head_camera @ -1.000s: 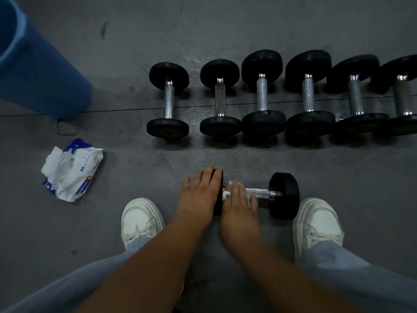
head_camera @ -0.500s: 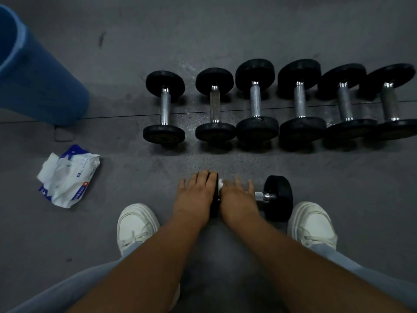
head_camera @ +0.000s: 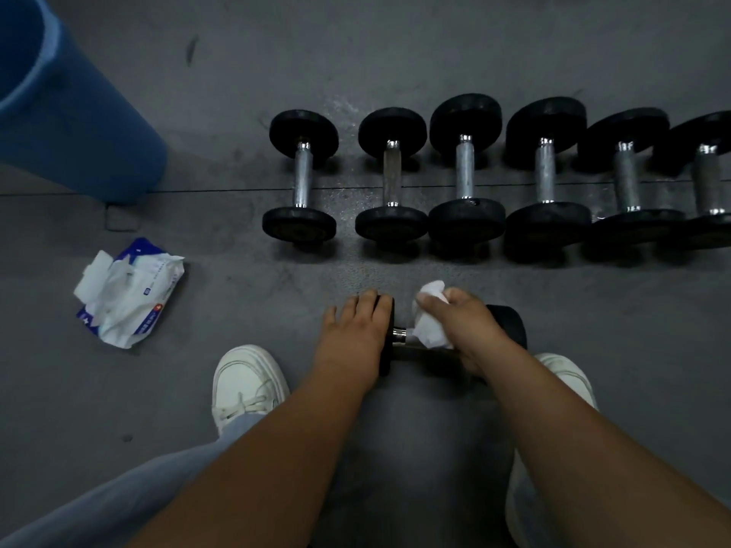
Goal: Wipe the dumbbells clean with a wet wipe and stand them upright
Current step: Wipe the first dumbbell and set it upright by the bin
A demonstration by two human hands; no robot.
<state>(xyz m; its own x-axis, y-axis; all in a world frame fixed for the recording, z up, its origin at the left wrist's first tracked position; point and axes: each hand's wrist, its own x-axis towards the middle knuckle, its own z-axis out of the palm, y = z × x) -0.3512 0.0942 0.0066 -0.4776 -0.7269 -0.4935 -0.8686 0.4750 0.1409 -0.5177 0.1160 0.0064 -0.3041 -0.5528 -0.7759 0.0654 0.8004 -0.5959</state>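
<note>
A small black dumbbell with a chrome handle lies on its side on the grey floor between my shoes. My left hand rests over its left head, fingers fairly straight, and covers most of that head. My right hand grips a crumpled white wet wipe against the handle, close to the right head. Part of the handle shows between my hands. Beyond it, several more black dumbbells lie side by side in a row.
A wet wipe pack lies open on the floor to the left. A blue bin stands at the far left. My white shoes flank the dumbbell, and a floor seam runs under the row.
My right hand has slid rightwards along the handle from beside the left head toward the right head, and the wipe now bunches out above my fingers. My left hand stays on the left head.
</note>
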